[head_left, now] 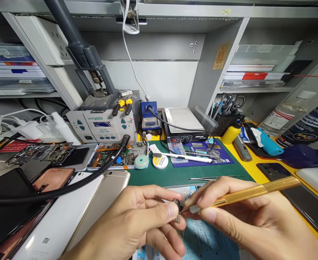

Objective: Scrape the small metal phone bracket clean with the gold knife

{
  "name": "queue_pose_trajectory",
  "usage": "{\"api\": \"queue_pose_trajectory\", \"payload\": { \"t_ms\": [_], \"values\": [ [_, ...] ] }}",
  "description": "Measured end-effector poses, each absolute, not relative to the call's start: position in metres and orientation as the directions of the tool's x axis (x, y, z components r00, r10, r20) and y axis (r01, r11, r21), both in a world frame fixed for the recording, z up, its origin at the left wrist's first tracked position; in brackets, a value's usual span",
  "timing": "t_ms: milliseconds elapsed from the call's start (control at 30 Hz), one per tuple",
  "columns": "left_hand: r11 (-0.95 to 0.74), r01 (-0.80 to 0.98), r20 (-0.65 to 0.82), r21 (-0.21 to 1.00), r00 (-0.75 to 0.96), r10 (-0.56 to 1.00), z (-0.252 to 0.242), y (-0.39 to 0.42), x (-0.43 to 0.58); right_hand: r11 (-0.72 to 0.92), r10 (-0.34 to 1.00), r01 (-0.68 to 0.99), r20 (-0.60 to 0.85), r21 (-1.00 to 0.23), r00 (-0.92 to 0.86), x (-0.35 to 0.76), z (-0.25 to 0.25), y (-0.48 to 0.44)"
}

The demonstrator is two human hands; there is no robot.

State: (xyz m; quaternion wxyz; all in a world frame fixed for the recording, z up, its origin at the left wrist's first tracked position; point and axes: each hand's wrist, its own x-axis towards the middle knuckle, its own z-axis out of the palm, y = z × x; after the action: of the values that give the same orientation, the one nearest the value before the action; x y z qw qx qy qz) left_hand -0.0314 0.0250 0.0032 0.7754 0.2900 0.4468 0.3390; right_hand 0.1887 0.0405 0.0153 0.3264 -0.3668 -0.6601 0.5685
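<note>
My left hand (137, 224) pinches a small dark metal part (177, 206), probably a phone component, between thumb and fingers. Its exact form is partly hidden by my fingertips. My right hand (229, 213) grips a gold knurled tool handle (245, 192) like a pen. The tool's steel tip (194, 208) touches or nearly touches the small part. Below both hands lies a blue printed sheet (202, 238). A pair of steel tweezers (215, 177) rests on the green mat just beyond my right fingers.
A hot-air rework station (101, 126) and blue soldering unit (149, 115) stand at the back. Phone boards sit in metal trays (118, 156) on the green mat (175, 175). Several phones (58, 216) lie at the left, and bottles (286, 113) stand at the right.
</note>
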Motion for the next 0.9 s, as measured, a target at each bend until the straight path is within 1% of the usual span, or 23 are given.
{"api": "queue_pose_trajectory", "payload": {
  "t_ms": [300, 567, 900],
  "values": [
    [0.600, -0.258, -0.490, 0.757, 0.384, 0.783, 0.0016, 0.0212, -0.0331, 0.120, 0.877, 0.177, 0.021, -0.977, -0.479, 0.1875, 0.0168, 0.0401],
    [0.606, -0.282, -0.485, 0.744, 0.397, 0.779, 0.0017, 0.0210, -0.0317, 0.049, 0.877, 0.167, -0.038, -0.985, -0.478, 0.1885, 0.0166, 0.0377],
    [0.592, -0.301, -0.473, 0.748, 0.383, 0.793, 0.0023, 0.0239, -0.0300, 0.131, 0.870, 0.147, 0.043, -0.980, -0.491, 0.1871, 0.0151, 0.0393]
  ]
}}
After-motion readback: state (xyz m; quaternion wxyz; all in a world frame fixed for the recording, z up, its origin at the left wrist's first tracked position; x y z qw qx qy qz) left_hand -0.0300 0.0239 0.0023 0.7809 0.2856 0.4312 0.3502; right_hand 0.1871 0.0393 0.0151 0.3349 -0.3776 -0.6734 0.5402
